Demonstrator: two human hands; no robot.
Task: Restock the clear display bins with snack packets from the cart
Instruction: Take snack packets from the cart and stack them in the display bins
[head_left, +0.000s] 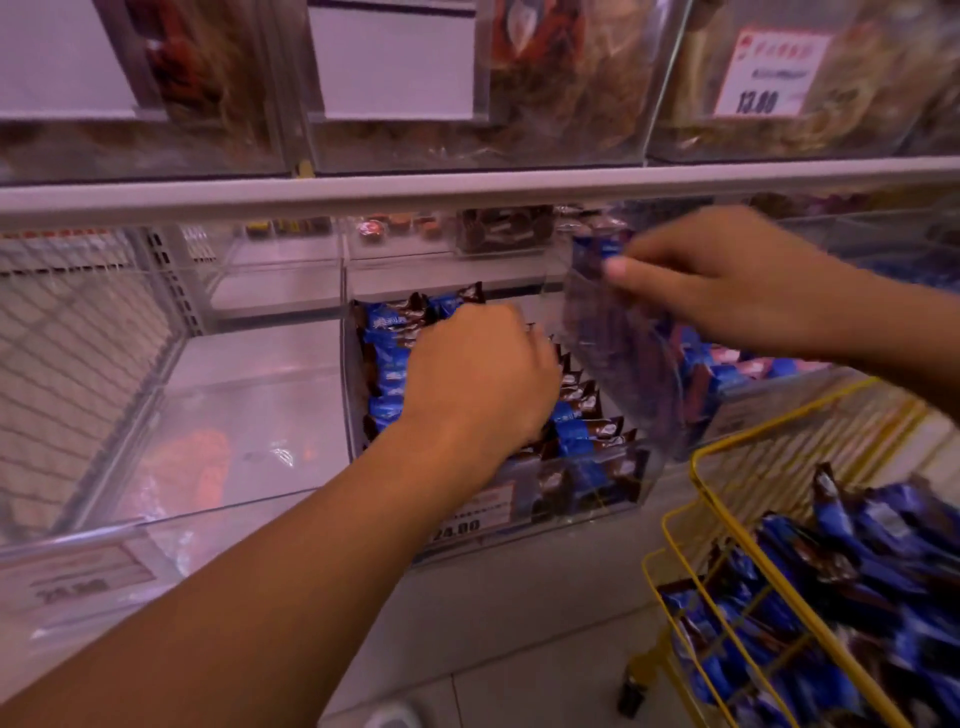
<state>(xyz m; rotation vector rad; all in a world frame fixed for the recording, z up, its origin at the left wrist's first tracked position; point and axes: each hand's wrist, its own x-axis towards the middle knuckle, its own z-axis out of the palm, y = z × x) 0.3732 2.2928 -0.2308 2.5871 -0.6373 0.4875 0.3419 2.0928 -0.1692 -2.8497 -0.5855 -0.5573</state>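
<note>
Left hand: hand (478, 379) reaches down into the middle clear bin (587, 499), knuckles up, its fingers curled among the blue-and-brown snack packets (576, 431); whether they grip a packet is hidden by the back of the hand.
Right hand: hand (727, 283) is raised above the bin to the right, blurred, its fingers and thumb pinching a blue packet (605, 249) at their tips.
Middle bin: packets stand in rows just under and around the left fingers, filling the bin toward its front wall; a price label (467, 514) reading 24.00 sits on that front wall, nearer the camera than the fingers.
Right bin: clear wall (613, 364) rises between the two hands; more blue packets lie behind it, below the right fingers.
Left bin: clear bin (208, 415) to the left of the left fingers holds no blue packets; something orange shows blurred through its front.
Cart: yellow wire cart (727, 493) stands below and right of the right fingers, heaped with loose blue packets (857, 597).
Upper shelf: shelf rail (467, 187) runs above both hands; bins of brownish snacks sit on it, one with a red-edged price card (769, 73).
</note>
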